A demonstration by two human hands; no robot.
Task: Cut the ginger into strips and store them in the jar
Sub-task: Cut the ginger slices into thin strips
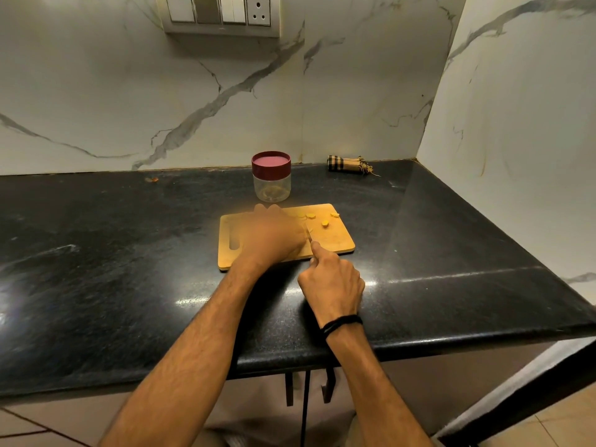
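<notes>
The step in hand is the cutting. The right hand (332, 282) grips the knife (308, 232), with one finger laid along the top of the blade. The blade points away from the person, over the board (335, 240).

The left hand (271, 233) lies on the board, just beside the blade. It is blurry, and it hides what is under it. One cannot tell if it holds a piece of ginger or only rests there.

A few ginger bits (325, 223) lie on the far right part of the board. They look like small chunks, not thin strips, so the cutting is likely not done.

The jar (272, 185) stands on the counter (129, 253) just behind the board. Its red lid (271, 162) is on. There seems to be a little something yellow at the bottom, but it is hard to tell. A rolled cloth (350, 164) lies by the back wall.

The next cut calls for care, as the left fingers are very near the blade. Later the lid must come off before any ginger can go in.
</notes>
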